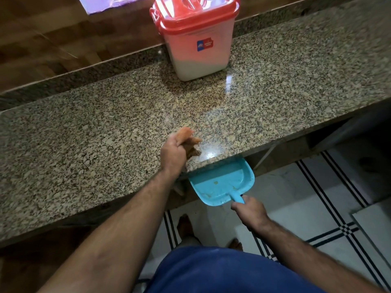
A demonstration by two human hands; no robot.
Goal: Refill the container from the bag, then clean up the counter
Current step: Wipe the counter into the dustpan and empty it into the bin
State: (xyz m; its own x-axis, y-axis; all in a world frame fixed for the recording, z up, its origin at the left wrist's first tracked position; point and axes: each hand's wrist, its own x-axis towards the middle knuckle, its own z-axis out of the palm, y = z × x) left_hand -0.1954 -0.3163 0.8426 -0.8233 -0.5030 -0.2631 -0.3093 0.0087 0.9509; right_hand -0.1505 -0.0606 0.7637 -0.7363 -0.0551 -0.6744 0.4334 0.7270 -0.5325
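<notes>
A translucent container (198,41) with a red lid stands closed at the back of the granite counter (95,134); white contents fill its lower part. My left hand (174,154) rests near the counter's front edge, shut on an orange-brown cloth (189,142). Just below that edge, a blue dustpan (222,182) is held level, with a few crumbs inside. My right hand (249,210) grips its handle. No bag is clearly in view.
A purple shiny sheet (105,4) lies at the top left on the wooden surface (42,45) behind the counter. Below the counter are a white tiled floor with black stripes (317,208), my feet and my blue shorts.
</notes>
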